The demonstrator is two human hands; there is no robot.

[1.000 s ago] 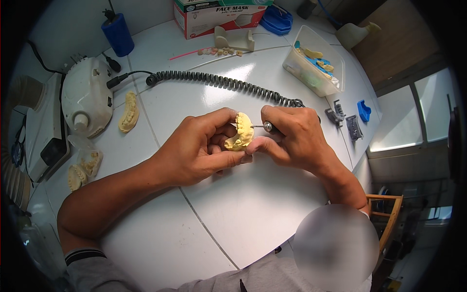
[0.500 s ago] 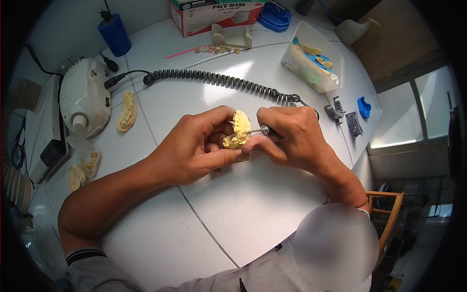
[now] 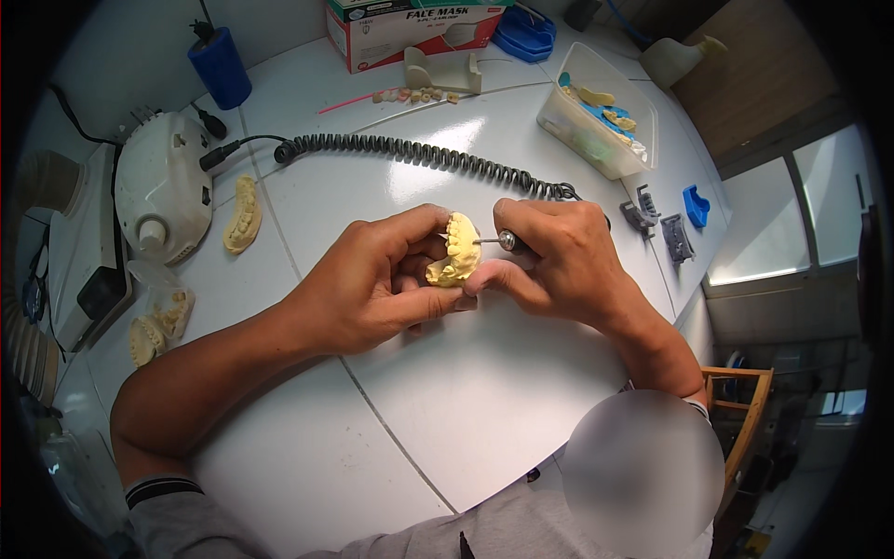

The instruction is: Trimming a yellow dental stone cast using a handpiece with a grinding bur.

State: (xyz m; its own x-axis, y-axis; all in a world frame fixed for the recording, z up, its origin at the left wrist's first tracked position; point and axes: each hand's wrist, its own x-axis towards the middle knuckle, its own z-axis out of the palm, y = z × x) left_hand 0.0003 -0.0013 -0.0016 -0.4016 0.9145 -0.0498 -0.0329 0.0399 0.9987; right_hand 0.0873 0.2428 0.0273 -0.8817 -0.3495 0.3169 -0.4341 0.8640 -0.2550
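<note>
A pale yellow plaster dental model (image 3: pixel 461 250) with a row of teeth is pinched between the thumb and fingers of my left hand (image 3: pixel 382 270). My right hand (image 3: pixel 563 252) is wrapped round a rotary handpiece (image 3: pixel 507 240), whose dark body is mostly hidden in the palm. Its thin metal bur points left and reaches the right side of the model. The right thumb rests against the model's lower right edge, close to the left thumb. A coiled black cord (image 3: pixel 419 154) runs from the handpiece to a white control unit (image 3: pixel 163 186).
More plaster models (image 3: pixel 242 216) lie at left, beside a small clear container (image 3: pixel 169 303). Behind are a mask box (image 3: pixel 410 37), a row of tooth pieces (image 3: pixel 419 95) and a blue cylinder (image 3: pixel 221 67). A plastic tub (image 3: pixel 596 140) and grey articulator parts (image 3: pixel 678 238) stand at right.
The bur has shifted slightly up along the model's right side, as my right hand tilted a little. My left hand and the model have barely moved.
</note>
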